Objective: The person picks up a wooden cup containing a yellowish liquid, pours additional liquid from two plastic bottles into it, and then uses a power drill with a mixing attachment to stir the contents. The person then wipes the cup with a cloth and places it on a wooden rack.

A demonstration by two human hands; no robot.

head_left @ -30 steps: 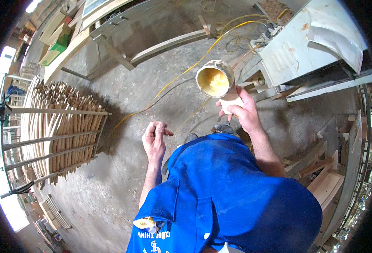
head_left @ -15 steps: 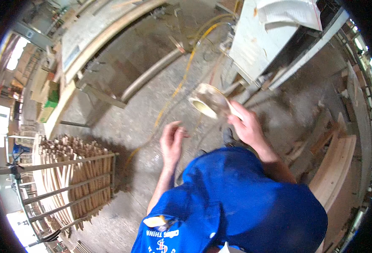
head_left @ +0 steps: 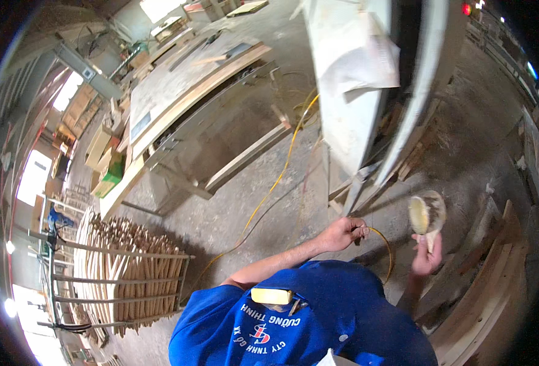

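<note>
At lower right, the right hand (head_left: pixel 427 261) clasps a crusted, round pot (head_left: pixel 429 212); the left hand (head_left: pixel 343 233) curls loosely, contents unclear.

A woodworking shop — racked sticks (head_left: pixel 136 266), probably planks (head_left: pixel 488 300).

Worker in blue shirt (head_left: pixel 318 311) grips handled pot (head_left: pixel 429 212), yellowish inside, w/ R hand (head_left: pixel 427 256), lower R of frame; L hand (head_left: pixel 344 233), fingers curled, is just below & R of ctr. Rack (head_left: pixel 126 250) of wooden sticks (head_left: pixel 123 268), lower L; workbench (head_left: pixel 172 88), upper L.
</note>
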